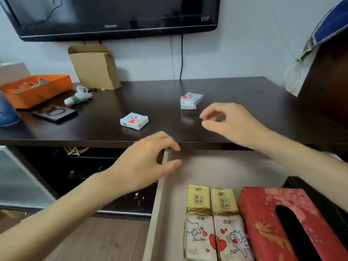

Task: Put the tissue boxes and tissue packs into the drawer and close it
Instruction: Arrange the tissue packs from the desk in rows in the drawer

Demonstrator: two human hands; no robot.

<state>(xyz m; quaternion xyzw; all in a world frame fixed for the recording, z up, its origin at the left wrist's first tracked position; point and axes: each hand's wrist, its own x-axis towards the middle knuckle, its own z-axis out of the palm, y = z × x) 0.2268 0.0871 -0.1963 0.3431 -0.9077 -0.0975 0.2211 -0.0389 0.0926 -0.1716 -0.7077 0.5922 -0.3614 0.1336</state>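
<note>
The drawer point(160, 194) is pulled out below the dark desk. Inside it lie a red tissue box point(263, 219), two yellow tissue packs point(199, 199) and two white cartoon packs point(200, 240). On the desk top rest two small light-blue tissue packs with red hearts, one near the front point(134, 120) and one farther back point(190, 100). My left hand point(148, 161) hovers over the drawer's left wall, fingers curled and holding nothing. My right hand point(227, 121) hangs above the desk just right of the far pack, fingers loosely apart and empty.
On the desk's left stand an orange box point(35, 89), a cardboard box point(96, 66), a white game controller point(79, 96) and a dark phone point(55, 113). A television point(113, 16) hangs on the wall. A dark cabinet point(327, 81) rises at the right.
</note>
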